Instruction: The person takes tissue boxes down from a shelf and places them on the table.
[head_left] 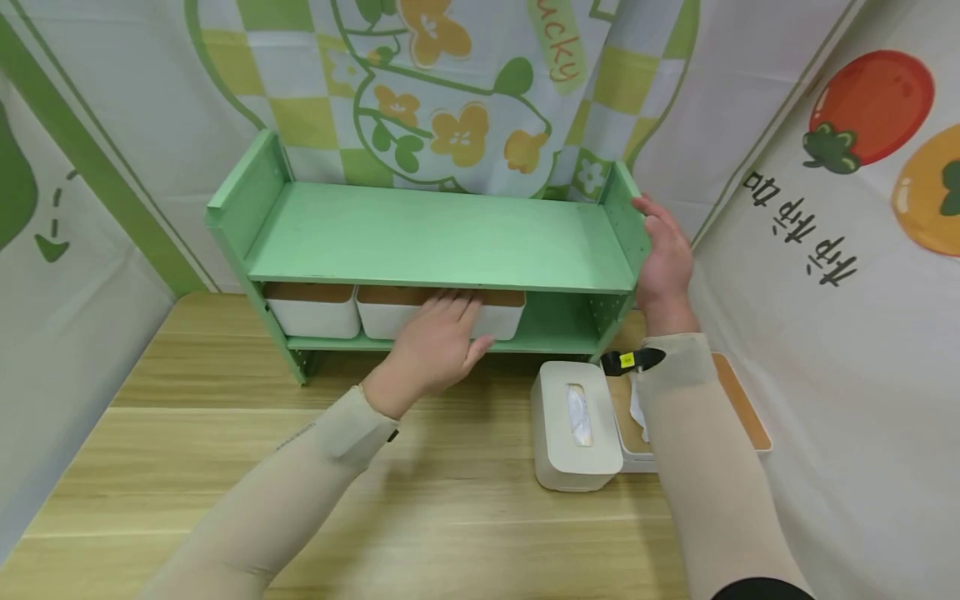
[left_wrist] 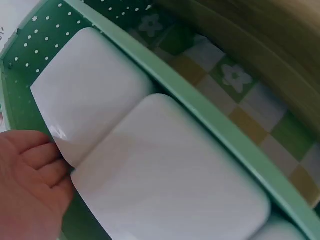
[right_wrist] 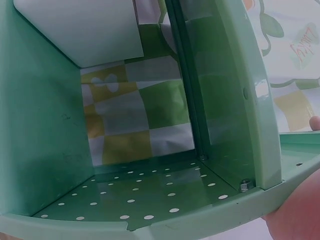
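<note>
A green two-level shelf (head_left: 442, 242) stands against the back curtain. On its lower level sit white boxes with brown lids, one at the left (head_left: 315, 317) and others beside it (head_left: 498, 321). My left hand (head_left: 435, 346) lies with extended fingers against the front and lid edge of the boxes right of the left one; in the left wrist view its fingers (left_wrist: 47, 165) touch the white surfaces near a seam between two boxes (left_wrist: 85, 95). My right hand (head_left: 666, 262) grips the shelf's right side panel, its palm outside; the right wrist view shows part of it (right_wrist: 300, 210).
On the wooden table (head_left: 300, 467), right of centre, stands a white tissue box (head_left: 558, 467) with tissue in its slot. Beside it, partly under my right forearm, lie brown-lidded white boxes (head_left: 738, 400). Printed cloth walls (head_left: 840, 350) stand at the back and both sides.
</note>
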